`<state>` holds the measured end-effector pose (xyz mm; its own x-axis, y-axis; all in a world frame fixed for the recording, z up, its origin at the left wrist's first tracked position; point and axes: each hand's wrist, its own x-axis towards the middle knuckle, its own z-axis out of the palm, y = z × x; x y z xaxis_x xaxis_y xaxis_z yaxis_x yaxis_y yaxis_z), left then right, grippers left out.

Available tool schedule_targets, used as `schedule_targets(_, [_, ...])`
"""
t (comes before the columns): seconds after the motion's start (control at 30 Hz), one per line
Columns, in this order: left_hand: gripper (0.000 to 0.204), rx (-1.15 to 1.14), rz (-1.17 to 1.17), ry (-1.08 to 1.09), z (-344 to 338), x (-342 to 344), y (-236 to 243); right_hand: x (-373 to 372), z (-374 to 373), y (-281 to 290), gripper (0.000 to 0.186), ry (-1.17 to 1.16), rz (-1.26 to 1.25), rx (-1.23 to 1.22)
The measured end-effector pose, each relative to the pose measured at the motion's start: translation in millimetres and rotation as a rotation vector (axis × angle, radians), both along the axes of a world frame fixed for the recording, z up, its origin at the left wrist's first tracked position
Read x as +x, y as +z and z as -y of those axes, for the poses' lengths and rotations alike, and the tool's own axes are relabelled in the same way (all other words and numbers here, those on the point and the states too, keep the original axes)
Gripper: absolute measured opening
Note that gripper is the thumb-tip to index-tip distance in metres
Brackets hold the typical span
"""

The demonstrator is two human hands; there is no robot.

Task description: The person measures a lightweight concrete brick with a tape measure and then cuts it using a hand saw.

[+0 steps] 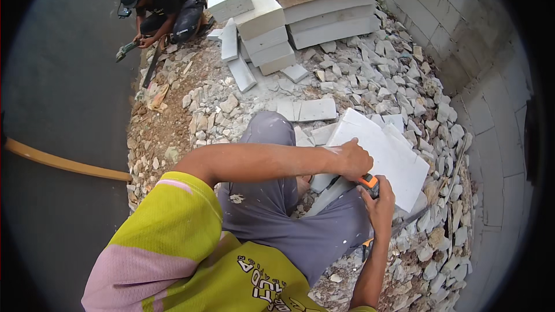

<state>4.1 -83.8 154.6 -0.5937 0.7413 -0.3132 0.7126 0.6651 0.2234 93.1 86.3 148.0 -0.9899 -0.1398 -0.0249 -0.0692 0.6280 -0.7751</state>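
A white lightweight concrete block [384, 153] lies tilted on the rubble in front of my right knee. My right hand [380, 203] is closed around an orange and black tape measure [369, 182] at the block's near edge. My left hand [351, 159] reaches across from the left and rests at the block's left edge, just above the tape measure. Its fingers are curled, and what they hold, if anything, is hidden. Below the hands, between my legs, a long grey flat piece [330, 197] is partly covered.
Stacked white blocks [332, 8] stand ahead, with cut pieces [315, 110] nearer me. Broken stones [404, 75] cover the ground. A block wall [491, 133] rises at right, a dark grey wall [69, 92] at left. A crouching person [167, 8] holds a green power tool [126, 50].
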Motion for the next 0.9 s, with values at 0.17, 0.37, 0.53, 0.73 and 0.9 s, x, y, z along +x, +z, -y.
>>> schedule_targets(0.17, [0.033, 0.439, -0.251, 0.075, 37, 44, 67, 35, 5, -20, 0.040, 0.055, -0.143, -0.018])
schedule_targets(0.37, [0.035, 0.506, 0.161, 0.602, 68, 116, 56, 113, 39, -47, 0.042, -0.144, -0.036, -0.249])
schedule_targets(0.53, [0.049, 0.577, 0.501, 0.674, 94, 103, 86, 133, 39, -50, 0.043, -0.447, 0.028, -0.451])
schedule_targets(0.73, [0.073, 0.468, 0.490, 0.781, 146, -67, 44, 164, -70, -109, 0.028, -1.229, 0.036, -0.633])
schedule_targets(0.9, [0.112, 0.126, 0.822, 0.921, 106, -78, -108, 203, -120, -175, 0.032, -1.391, 0.292, -0.625])
